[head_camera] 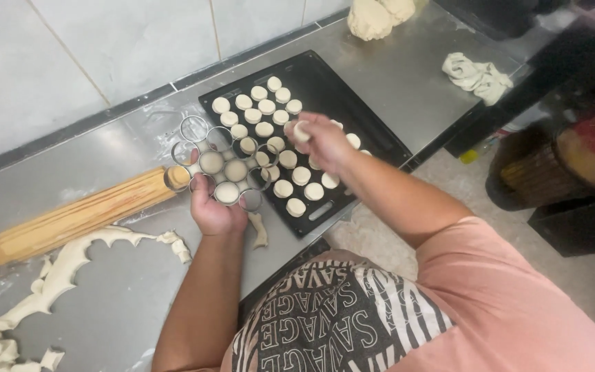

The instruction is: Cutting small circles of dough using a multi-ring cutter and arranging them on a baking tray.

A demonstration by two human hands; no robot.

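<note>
Steel counter [408, 76] is bearing a black baking tray [373, 131] that is being filled with rows of small dough rounds [263, 107]. A ring cutter [218, 165], dough in several rings, is being gripped by the left hand [213, 210] at the tray's nine o'clock edge, while one dough disc [301, 131] is being pinched in the right hand [325, 141] over the tray.

A wooden rolling pin [70, 219] lies left of the hand [215, 210] on the steel worktop [408, 76]. Dough scraps [63, 269] trail below-left; a dough lump [373, 17] and crumpled cloth [478, 76] sit far beyond it.

Left hand [213, 210] grips ring cutter [220, 165]; right hand [321, 141] pinches dough disc [301, 131] over black tray [373, 127].
</note>
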